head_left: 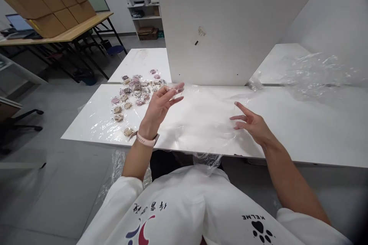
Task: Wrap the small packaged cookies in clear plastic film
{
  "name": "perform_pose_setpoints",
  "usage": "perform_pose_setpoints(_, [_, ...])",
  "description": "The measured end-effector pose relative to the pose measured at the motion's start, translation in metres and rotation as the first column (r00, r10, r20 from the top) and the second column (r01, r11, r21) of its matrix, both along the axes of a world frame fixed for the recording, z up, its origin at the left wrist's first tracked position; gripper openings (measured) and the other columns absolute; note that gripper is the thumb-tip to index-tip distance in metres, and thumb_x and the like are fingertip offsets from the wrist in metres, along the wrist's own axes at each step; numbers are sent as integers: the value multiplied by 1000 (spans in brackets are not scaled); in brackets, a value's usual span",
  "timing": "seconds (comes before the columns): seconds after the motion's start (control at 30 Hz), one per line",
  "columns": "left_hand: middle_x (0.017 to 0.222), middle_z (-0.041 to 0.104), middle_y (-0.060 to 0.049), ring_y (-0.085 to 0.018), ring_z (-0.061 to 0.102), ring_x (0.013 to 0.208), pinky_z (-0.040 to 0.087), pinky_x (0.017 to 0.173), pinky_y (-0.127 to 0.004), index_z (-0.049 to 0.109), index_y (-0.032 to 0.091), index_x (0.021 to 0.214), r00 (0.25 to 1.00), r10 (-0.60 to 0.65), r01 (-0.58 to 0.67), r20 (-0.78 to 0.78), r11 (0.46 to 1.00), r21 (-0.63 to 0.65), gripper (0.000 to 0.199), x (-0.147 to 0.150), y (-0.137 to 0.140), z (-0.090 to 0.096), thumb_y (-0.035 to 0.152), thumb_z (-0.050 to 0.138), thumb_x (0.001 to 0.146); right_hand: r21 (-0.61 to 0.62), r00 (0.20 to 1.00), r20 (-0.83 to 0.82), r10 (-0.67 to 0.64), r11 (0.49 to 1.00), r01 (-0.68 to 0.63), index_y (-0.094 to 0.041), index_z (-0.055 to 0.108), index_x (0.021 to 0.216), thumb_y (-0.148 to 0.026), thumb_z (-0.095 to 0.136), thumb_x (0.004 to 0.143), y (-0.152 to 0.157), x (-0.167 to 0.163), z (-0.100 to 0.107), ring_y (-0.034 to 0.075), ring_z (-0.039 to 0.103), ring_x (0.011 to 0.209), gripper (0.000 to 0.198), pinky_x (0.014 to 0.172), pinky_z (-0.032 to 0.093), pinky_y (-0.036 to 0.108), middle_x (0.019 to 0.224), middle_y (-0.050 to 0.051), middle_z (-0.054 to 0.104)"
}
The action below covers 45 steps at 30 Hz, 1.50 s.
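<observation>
My left hand (162, 103), with a pale pink watch band at its wrist, is raised over the table beside a pile of small clear-wrapped round pieces (137, 89), pink, brown and tan. Its fingers are closed on shiny clear plastic film (178, 89). Across the table, my right hand (251, 122) hovers with fingers apart and nothing visible between them. Between the two hands a wide clear plastic sheet (198, 122) lies on the white table (310, 130). Its outline is hard to make out against the white surface.
A tall white panel (224, 19) stands along the table's back edge. Crumpled clear plastic (322, 71) lies at the right, and more plastic (207, 159) hangs at the front edge. Cardboard boxes (54, 7) sit on a wooden table at the far left.
</observation>
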<state>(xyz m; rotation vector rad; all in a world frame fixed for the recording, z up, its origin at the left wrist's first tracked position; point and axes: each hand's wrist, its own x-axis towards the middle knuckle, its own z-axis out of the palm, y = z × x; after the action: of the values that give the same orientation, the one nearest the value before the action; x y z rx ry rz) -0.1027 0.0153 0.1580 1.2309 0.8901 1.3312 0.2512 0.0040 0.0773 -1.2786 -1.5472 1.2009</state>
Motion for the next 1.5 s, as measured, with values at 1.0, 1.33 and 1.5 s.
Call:
perform_pose_setpoints(1.0, [166,18,-16,-43,5,153,6,115,-74,51,21,140,-45,315,-641,-948,719,269,51,-80,-46,-99,42,56,93,39,605,744,283,886,-462,-38,58,134,-62,40,96,61,8,-61,33,24,151,48,120,20,63,164,-1,29])
perform_pose_setpoints(1.33, [120,59,-17,-34,50,116,48,93,-49,68,21,118,-29,334,-582,-942,761,288,36,-121,-90,-136,19,40,96,265,704,710,-2,927,-265,-28,44,142,-49,32,100,41,-23,-84,30,28,150,48,120,17,62,143,6,57])
perform_pose_setpoints(1.5, [133,54,-15,-34,45,123,48,91,-48,63,22,122,63,434,-603,-899,734,312,35,-93,-25,-124,21,36,99,292,685,728,-38,920,-260,-29,50,138,-48,32,100,42,-23,-86,30,32,148,46,119,19,61,148,5,54])
